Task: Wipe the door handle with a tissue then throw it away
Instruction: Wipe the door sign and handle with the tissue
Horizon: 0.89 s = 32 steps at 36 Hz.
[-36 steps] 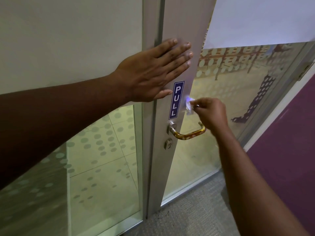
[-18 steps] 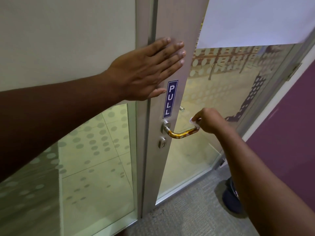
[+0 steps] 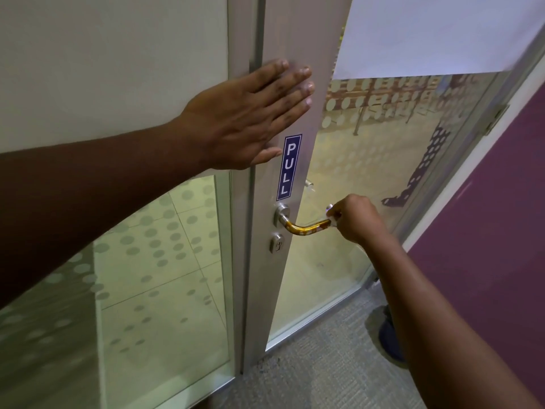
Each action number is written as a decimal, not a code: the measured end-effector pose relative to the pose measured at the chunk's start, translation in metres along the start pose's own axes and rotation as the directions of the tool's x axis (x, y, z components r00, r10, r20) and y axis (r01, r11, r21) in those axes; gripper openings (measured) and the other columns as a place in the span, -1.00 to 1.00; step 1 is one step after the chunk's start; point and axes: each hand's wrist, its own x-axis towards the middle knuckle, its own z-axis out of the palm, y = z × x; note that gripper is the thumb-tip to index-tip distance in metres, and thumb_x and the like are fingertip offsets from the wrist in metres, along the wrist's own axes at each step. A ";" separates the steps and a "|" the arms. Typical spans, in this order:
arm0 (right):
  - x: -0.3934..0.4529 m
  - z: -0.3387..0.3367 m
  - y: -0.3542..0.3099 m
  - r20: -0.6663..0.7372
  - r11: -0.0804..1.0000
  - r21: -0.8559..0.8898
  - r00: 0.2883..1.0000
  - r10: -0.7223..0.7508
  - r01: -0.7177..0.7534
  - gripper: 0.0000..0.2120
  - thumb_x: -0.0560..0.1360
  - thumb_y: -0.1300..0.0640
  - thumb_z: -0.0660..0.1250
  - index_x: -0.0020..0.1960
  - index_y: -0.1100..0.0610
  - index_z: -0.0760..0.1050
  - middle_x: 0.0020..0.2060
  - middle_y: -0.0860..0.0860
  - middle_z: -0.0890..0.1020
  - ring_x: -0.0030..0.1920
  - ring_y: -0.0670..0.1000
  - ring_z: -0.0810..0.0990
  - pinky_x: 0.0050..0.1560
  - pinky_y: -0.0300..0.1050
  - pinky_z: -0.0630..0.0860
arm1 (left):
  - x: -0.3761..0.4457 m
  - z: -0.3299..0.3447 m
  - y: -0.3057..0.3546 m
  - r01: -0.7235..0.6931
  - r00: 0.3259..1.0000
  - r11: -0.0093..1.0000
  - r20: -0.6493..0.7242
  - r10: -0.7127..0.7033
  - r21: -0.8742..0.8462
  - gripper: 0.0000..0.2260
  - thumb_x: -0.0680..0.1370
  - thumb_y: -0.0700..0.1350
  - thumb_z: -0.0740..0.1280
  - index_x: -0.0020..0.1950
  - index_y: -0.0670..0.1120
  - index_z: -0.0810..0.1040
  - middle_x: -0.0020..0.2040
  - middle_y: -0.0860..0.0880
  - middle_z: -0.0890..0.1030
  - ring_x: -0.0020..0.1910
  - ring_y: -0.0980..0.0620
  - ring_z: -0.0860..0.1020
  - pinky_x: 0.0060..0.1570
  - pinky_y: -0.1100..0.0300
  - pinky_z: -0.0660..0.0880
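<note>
Under your right hand [image 3: 355,218], the tissue [image 3: 329,208] is pinched small in closed fingers and pressed on the free end of the door handle [image 3: 306,228]; only a pale scrap shows above the knuckles. Farther up and to the left of that hand, your left hand [image 3: 250,113] lies flat and fully open on the door frame [image 3: 295,39], holding nothing, bracing just above the PULL sign [image 3: 289,168]. Wiping looks barely started, with most of the lever toward the round base uncovered. Next, you probably need to slide the tissue inward along the bar, keeping pressure. No bin shows anywhere here.
</note>
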 end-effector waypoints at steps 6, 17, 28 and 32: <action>-0.006 -0.008 0.007 0.046 0.919 0.394 0.998 -0.039 0.018 -0.82 0.43 0.30 0.47 -0.06 0.07 0.74 -0.31 -0.17 0.69 -0.21 -0.15 0.66 -0.21 -0.38 0.53 | 0.000 0.002 0.000 -0.006 1.000 1.000 -0.011 0.006 0.017 -0.26 0.63 0.20 -0.39 0.64 -0.30 -0.18 0.64 -0.33 -0.06 0.64 -0.29 -0.05 0.62 -0.15 0.00; 0.031 -0.026 0.012 0.066 0.993 0.061 0.992 -0.106 0.102 -0.73 0.53 0.34 0.35 0.14 0.11 0.68 0.09 0.12 0.68 0.00 0.07 0.64 0.05 -0.05 0.61 | 0.000 0.002 -0.001 0.000 1.000 1.000 -0.009 0.000 0.011 -0.26 0.63 0.20 -0.41 0.64 -0.29 -0.18 0.64 -0.32 -0.06 0.64 -0.28 -0.06 0.61 -0.14 0.01; 0.029 -0.023 0.006 0.252 0.984 -0.097 0.960 -0.123 0.151 -0.78 0.55 0.22 0.36 0.14 0.07 0.68 0.07 0.10 0.70 0.03 0.10 0.65 0.12 0.03 0.61 | 0.000 0.002 -0.001 0.000 1.000 1.000 -0.020 0.000 -0.004 -0.27 0.64 0.20 -0.38 0.64 -0.29 -0.16 0.64 -0.33 -0.06 0.64 -0.29 -0.06 0.61 -0.14 0.02; 0.018 -0.023 0.034 0.192 0.895 0.445 0.977 -0.092 -0.003 -0.84 0.51 0.31 0.40 0.01 0.14 0.70 -0.03 0.11 0.69 -0.08 0.08 0.65 -0.09 -0.16 0.63 | 0.000 0.003 0.000 -0.005 1.000 1.000 -0.028 0.005 -0.007 -0.28 0.65 0.20 -0.36 0.64 -0.29 -0.16 0.64 -0.33 -0.04 0.64 -0.28 -0.05 0.61 -0.14 0.02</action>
